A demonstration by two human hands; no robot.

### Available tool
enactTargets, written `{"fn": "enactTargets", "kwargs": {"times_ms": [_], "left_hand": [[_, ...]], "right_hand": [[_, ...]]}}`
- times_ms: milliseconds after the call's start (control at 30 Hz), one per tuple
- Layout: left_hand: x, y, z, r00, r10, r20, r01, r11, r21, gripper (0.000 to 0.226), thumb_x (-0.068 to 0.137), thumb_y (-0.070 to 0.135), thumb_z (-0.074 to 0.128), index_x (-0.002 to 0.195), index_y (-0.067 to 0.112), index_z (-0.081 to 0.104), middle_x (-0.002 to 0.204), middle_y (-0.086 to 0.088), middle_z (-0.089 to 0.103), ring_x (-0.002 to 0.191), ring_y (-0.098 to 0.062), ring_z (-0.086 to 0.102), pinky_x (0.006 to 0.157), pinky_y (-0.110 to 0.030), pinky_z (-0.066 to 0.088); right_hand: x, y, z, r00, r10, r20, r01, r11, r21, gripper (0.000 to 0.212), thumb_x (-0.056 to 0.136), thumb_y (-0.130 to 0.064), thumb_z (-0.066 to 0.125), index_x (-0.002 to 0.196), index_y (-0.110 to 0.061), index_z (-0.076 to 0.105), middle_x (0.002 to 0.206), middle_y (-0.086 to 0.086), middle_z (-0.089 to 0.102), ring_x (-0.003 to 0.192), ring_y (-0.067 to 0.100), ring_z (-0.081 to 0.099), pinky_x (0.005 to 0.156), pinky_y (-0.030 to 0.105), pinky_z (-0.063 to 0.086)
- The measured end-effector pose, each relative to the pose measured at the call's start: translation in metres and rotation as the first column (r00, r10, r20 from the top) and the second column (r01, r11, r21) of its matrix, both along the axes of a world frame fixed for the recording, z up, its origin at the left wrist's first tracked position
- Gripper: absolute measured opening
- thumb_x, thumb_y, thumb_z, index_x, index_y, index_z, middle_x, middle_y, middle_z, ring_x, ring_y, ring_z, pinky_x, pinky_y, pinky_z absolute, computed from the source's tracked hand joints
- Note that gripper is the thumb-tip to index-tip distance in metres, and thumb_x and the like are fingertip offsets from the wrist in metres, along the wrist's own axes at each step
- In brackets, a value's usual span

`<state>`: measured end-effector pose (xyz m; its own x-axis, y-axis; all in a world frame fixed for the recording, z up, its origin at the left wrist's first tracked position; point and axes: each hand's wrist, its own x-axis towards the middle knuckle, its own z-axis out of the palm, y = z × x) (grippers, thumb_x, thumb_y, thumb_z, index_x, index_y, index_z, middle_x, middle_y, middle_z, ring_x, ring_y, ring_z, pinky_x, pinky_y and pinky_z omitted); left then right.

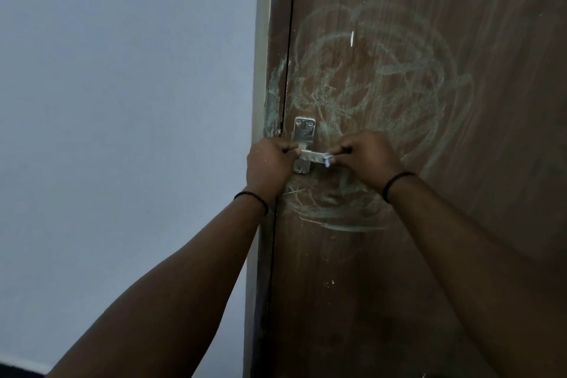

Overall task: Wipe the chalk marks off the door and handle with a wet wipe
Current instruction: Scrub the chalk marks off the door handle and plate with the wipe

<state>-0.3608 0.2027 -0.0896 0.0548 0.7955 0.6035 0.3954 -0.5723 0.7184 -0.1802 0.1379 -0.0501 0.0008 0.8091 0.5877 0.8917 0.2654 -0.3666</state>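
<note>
The left hand (270, 164) curls around the near end of the handle (311, 157) on the chalk-marked door (399, 86); the right hand (366, 158) pinches a wet wipe (327, 160) against the handle's right end.

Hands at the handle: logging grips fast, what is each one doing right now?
Left hand: curled round the handle at its left end.
Right hand: pinching the wet wipe against the handle.

Pale green chalk scribbles (368, 86) swirl across the brown woodgrain door (460, 224).
</note>
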Motion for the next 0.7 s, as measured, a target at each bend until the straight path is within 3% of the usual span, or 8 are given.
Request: {"fn": "enactTargets", "kwargs": {"times_ms": [100, 200, 267, 367, 467, 567, 633, 700], "left_hand": [[0.000, 0.001, 0.000, 1.000, -0.021, 0.021, 0.021, 1.000, -0.013, 0.017, 0.088, 0.023, 0.071, 0.103, 0.018, 0.078, 0.097, 0.000, 0.077, 0.083, -0.016, 0.072, 0.083, -0.031, 0.057], [0.002, 0.003, -0.001, 0.999, -0.016, 0.028, 0.016, 1.000, -0.027, 0.015, 0.087, 0.023, 0.072, 0.100, 0.017, 0.078, 0.093, -0.001, 0.077, 0.079, -0.017, 0.072, 0.080, -0.035, 0.059], [0.002, 0.003, 0.000, 1.000, -0.002, 0.013, 0.002, 1.000, -0.020, 0.015, 0.087, 0.024, 0.072, 0.098, 0.017, 0.079, 0.085, -0.002, 0.077, 0.073, -0.017, 0.071, 0.076, -0.036, 0.060], [0.001, 0.002, 0.002, 1.000, -0.001, -0.003, 0.001, 1.000, -0.007, 0.015, 0.087, 0.023, 0.072, 0.097, 0.015, 0.079, 0.080, -0.004, 0.076, 0.069, -0.018, 0.070, 0.073, -0.038, 0.060], [0.000, 0.004, 0.001, 0.999, -0.037, 0.034, 0.038, 0.998, -0.040, 0.013, 0.088, 0.021, 0.071, 0.097, 0.015, 0.079, 0.080, -0.004, 0.076, 0.072, -0.022, 0.071, 0.073, -0.042, 0.061], [-0.002, 0.005, -0.007, 0.993, -0.043, 0.113, 0.046, 0.999, -0.018, 0.015, 0.092, 0.018, 0.064, 0.094, 0.017, 0.078, 0.073, 0.000, 0.073, 0.070, -0.019, 0.071, 0.072, -0.042, 0.061], [-0.001, 0.003, -0.014, 0.984, -0.064, 0.165, 0.065, 0.998, -0.001, 0.019, 0.095, 0.016, 0.058, 0.092, 0.021, 0.076, 0.073, 0.006, 0.071, 0.062, -0.010, 0.070, 0.068, -0.038, 0.061], [0.001, 0.002, -0.021, 0.973, -0.076, 0.218, 0.076, 0.997, 0.008, 0.024, 0.098, 0.014, 0.054, 0.090, 0.028, 0.071, 0.080, 0.006, 0.072, 0.056, -0.004, 0.068, 0.063, -0.034, 0.061]], "right_hand": [[0.017, -0.006, 0.003, 0.997, -0.028, -0.078, 0.026, 0.999, -0.027, 0.010, 0.072, -0.019, 0.083, 0.080, -0.021, 0.079, 0.071, -0.013, 0.070, 0.062, -0.005, 0.060, 0.053, 0.004, 0.039], [0.010, -0.004, 0.000, 0.992, -0.056, -0.110, 0.060, 0.997, 0.039, 0.006, 0.076, -0.015, 0.079, 0.079, -0.020, 0.079, 0.076, -0.009, 0.073, 0.069, -0.004, 0.062, 0.063, 0.011, 0.045], [-0.004, -0.003, -0.004, 1.000, 0.005, -0.027, -0.003, 0.996, 0.093, 0.009, 0.080, -0.010, 0.074, 0.081, -0.017, 0.079, 0.083, -0.004, 0.074, 0.077, 0.004, 0.065, 0.072, 0.018, 0.049], [-0.020, 0.000, -0.011, 0.978, 0.043, 0.202, -0.070, 0.989, 0.127, 0.016, 0.080, -0.003, 0.070, 0.085, -0.014, 0.080, 0.091, 0.002, 0.074, 0.084, 0.010, 0.063, 0.077, 0.015, 0.041], [-0.007, -0.003, -0.007, 1.000, -0.005, -0.008, 0.006, 0.998, 0.067, 0.011, 0.079, -0.006, 0.074, 0.082, -0.015, 0.079, 0.087, -0.001, 0.075, 0.078, 0.006, 0.064, 0.074, 0.020, 0.049], [0.007, -0.004, 0.002, 0.973, -0.099, -0.210, 0.103, 0.995, 0.009, 0.002, 0.077, -0.017, 0.079, 0.076, -0.018, 0.078, 0.070, -0.008, 0.072, 0.062, 0.001, 0.061, 0.058, 0.016, 0.047], [-0.002, -0.001, 0.004, 0.978, -0.121, -0.172, 0.140, 0.985, 0.101, 0.004, 0.079, -0.017, 0.077, 0.077, -0.020, 0.077, 0.068, -0.015, 0.067, 0.064, -0.005, 0.059, 0.058, 0.013, 0.044], [-0.024, 0.004, 0.003, 0.998, -0.043, -0.050, 0.051, 0.986, 0.161, 0.008, 0.081, -0.014, 0.073, 0.081, -0.021, 0.078, 0.072, -0.014, 0.067, 0.069, -0.002, 0.060, 0.063, 0.016, 0.046]]}}
